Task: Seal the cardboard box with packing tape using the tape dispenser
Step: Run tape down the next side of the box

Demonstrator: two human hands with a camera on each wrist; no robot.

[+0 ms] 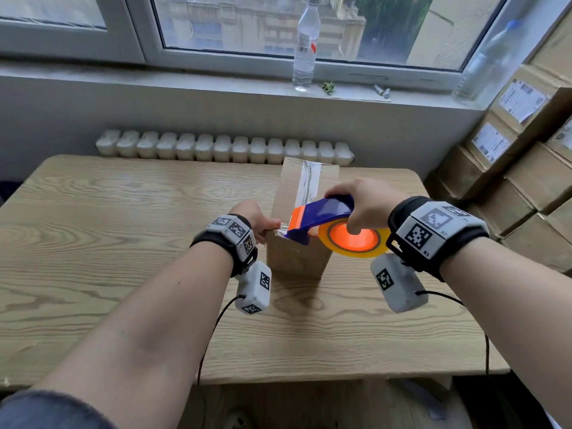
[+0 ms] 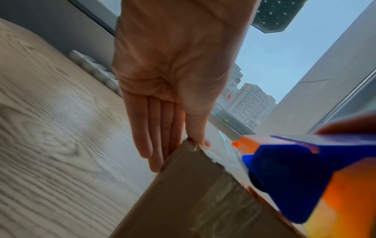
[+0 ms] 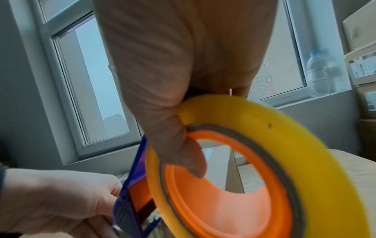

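From the head view, the plain brown cardboard box stands on my wood-grain desk, a glossy clear tape strip running along its top. My right hand is clamped on the blue-and-orange plastic tape dispenser, which carries a round yellow tape roll and sits at the box's near edge.

From the left wrist, my left hand lies flat-fingered along the box's side, thumb pressing its top corner.

From the right wrist, my thumb hooks into the roll's smooth orange core.
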